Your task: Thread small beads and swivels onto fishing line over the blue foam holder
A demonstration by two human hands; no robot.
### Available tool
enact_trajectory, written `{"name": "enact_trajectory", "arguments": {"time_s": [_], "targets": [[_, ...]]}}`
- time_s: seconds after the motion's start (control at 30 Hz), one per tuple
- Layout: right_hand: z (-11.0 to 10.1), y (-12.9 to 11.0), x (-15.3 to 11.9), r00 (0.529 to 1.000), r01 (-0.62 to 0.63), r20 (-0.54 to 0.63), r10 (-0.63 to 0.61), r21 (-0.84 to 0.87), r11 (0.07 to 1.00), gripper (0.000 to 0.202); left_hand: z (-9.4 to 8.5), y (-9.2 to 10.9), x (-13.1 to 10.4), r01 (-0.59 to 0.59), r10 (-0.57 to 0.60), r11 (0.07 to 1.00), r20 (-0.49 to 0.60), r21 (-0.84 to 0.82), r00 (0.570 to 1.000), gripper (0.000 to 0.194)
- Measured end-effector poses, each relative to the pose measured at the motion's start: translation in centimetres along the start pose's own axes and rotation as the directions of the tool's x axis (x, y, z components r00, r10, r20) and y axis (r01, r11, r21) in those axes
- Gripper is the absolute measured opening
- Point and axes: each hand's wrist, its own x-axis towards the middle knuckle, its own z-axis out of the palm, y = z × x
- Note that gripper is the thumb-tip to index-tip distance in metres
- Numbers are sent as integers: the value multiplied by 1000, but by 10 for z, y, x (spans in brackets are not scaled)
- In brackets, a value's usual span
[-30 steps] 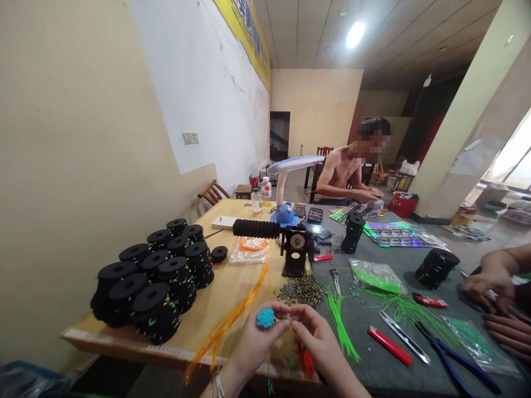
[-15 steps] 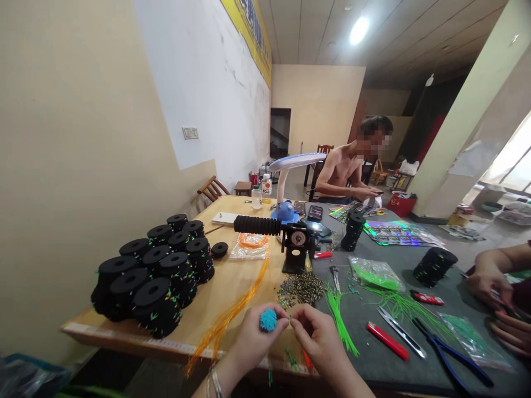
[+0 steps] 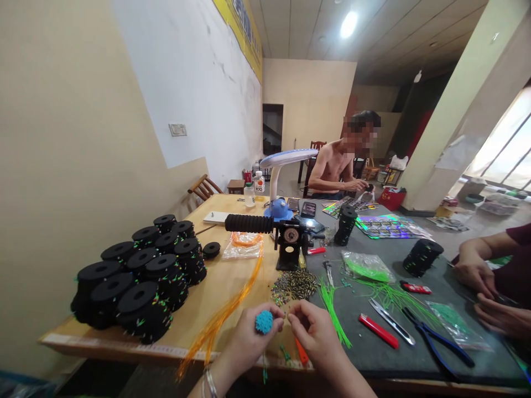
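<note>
My left hand [image 3: 248,338] is closed around a bundle of thin strands whose round, bright blue end [image 3: 264,321] sticks up between thumb and fingers. Close beside it, my right hand [image 3: 314,330] pinches thumb against forefinger; whatever is between the tips is too small to make out. The fingertips of both hands nearly meet above the table's front edge. Just beyond them lies a pile of small dark and brassy beads [image 3: 299,284]. Beneath and between my hands are an orange-handled tool [image 3: 301,351] and some small green pieces [image 3: 285,355].
Black spools [image 3: 139,304] crowd the left. A black winding device [image 3: 289,243] and a blue-white lamp [image 3: 277,207] stand ahead. Orange strands [image 3: 226,318], green strands [image 3: 334,315], a red lighter-like object [image 3: 378,330], tweezers [image 3: 392,321] and blue-handled pliers [image 3: 440,342] lie around. Two people work nearby.
The whole view has shifted slightly, moving the scene left. My hands stay close together with the blue bundle still in the left. The seated person opposite has moved their hands.
</note>
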Motion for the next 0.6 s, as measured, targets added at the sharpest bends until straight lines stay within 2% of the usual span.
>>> {"name": "enact_trajectory", "arguments": {"time_s": [0.3, 0.6], "targets": [[-3, 1, -2, 999, 38, -13, -39, -30, 999, 18, 2, -4, -1, 48, -50, 992, -14, -118, 999, 15], [-10, 12, 3, 994, -94, -54, 94, 2, 996, 25, 6, -10, 3, 9, -49, 986, -236, -167, 971, 14]]}}
